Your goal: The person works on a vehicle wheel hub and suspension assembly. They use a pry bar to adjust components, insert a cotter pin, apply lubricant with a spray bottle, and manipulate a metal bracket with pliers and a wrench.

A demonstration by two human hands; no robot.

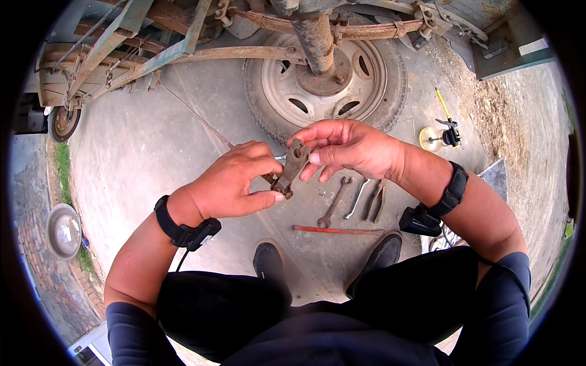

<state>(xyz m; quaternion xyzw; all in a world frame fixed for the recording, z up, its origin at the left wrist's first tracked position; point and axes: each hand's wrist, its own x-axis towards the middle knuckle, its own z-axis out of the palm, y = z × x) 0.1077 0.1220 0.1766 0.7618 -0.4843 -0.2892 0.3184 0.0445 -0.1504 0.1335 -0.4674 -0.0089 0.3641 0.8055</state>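
A small rusty metal bracket (295, 163) with a hole near its top end is held up between my hands, above the ground in front of the wheel. My left hand (235, 180) pinches its lower end between thumb and fingers, where a rusty bolt-like piece (284, 190) shows. Part of that piece is hidden by the fingers. My right hand (354, 150) grips the upper end, its thumb against the bracket's edge and the other fingers curved loosely behind. A shiny metal bit shows beside my left fingertips, too covered to name.
Beyond my hands lies a vehicle wheel (278, 113) under rusty leaf springs (378, 30). Nearer are an open-end wrench (334, 204), a combination wrench (356, 199), pliers (375, 201) and a red bar (336, 230). An oil can (431, 139) stands right; a metal basin (63, 231) sits far left.
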